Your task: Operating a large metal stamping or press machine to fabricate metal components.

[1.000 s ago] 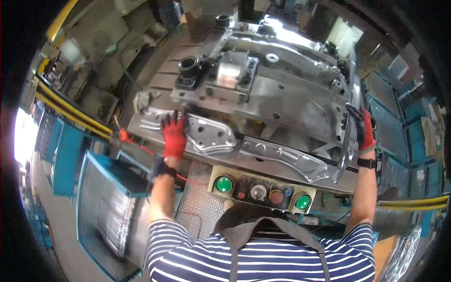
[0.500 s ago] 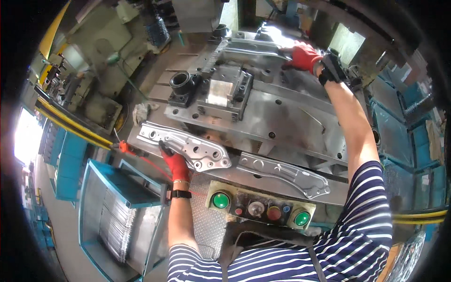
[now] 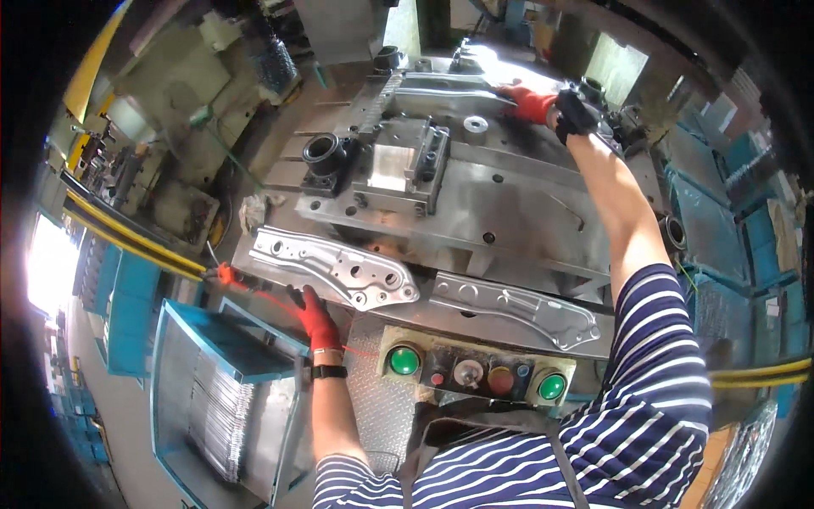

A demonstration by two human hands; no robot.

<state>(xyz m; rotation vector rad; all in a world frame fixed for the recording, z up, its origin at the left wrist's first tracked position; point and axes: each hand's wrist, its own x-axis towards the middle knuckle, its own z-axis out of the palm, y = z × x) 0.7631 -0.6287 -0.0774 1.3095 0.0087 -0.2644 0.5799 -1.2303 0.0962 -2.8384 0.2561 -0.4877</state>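
My left hand, in a red glove with dark fingertips, is just off the near edge of a perforated stamped metal bracket. Its fingers look apart and nothing is in them. A second, plainer stamped bracket lies to the right of the first on the same ledge. Far across the press die, my right hand, also red-gloved, is closed at the right end of a long stamped metal part. The fingertips there are partly hidden.
A control box with green buttons stands close in front of me. At lower left a blue-framed bin holds a row of thin metal parts. A black guide bushing and a steel block rise from the die bed.
My left hand has let go of the perforated bracket and drawn back a little. My right hand stays at the long part's end; a bright ring now shows on the die near it.
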